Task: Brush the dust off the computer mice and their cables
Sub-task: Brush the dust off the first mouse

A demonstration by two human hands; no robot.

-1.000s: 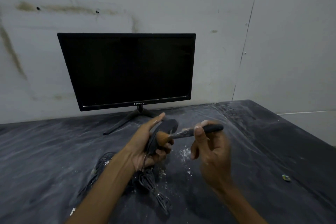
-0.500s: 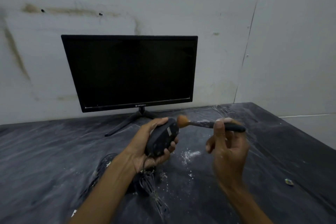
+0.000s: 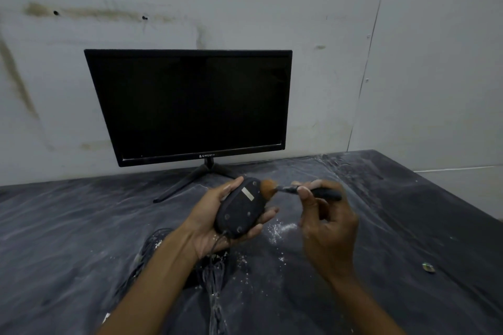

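Against a stained pale wall (image 3: 272, 8), a dark table with a wrinkled, dusty covering (image 3: 68, 226) carries a black flat monitor on a splayed stand (image 3: 190, 106) — white dust specks (image 3: 280, 228) lie scattered near the hands. Above the table, the left hand (image 3: 215, 223) cradles a black oval computer mouse (image 3: 241, 208), underside up, fingers curled round its edges; its thin black cable (image 3: 215, 280) hangs to the surface. The right hand (image 3: 326, 228) pinches a dark-handled brush with orange bristles (image 3: 299, 190) — bristles touching the mouse's far end.
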